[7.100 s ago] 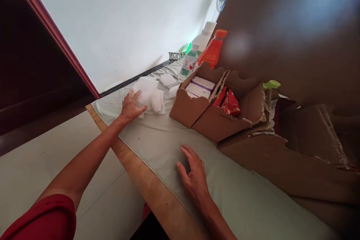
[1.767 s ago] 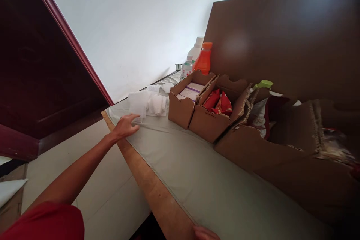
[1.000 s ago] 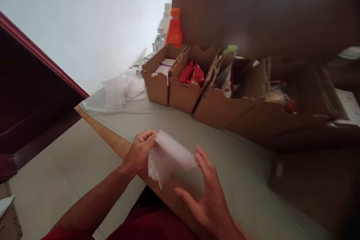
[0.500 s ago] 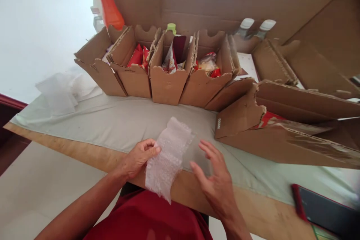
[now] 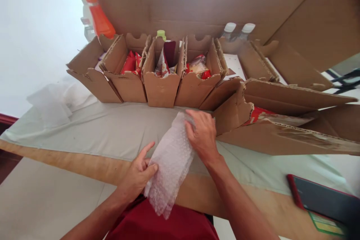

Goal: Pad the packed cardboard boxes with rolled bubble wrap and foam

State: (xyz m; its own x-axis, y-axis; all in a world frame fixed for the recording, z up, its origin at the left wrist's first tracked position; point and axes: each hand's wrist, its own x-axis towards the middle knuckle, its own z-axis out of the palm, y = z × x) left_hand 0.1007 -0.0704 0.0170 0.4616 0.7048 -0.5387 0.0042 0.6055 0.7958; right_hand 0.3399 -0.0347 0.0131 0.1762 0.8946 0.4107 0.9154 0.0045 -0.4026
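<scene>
1. The bubble wrap (image 5: 170, 163) now has your right hand (image 5: 201, 133) on it — half a second ago, apart — gripping its top edge.
2. Your left hand (image 5: 137, 174) pinches its left edge.
3. It slants above the table's (image 5: 92, 163) front edge, near cardboard boxes (image 5: 161, 92).

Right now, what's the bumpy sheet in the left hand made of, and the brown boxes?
The sheet is probably thin plastic bubble wrap: cloudy, slightly shiny, dotted with little bumps. The brown boxes look like matte corrugated cardboard, because their cut edges show rough, ribbed layers.
</scene>
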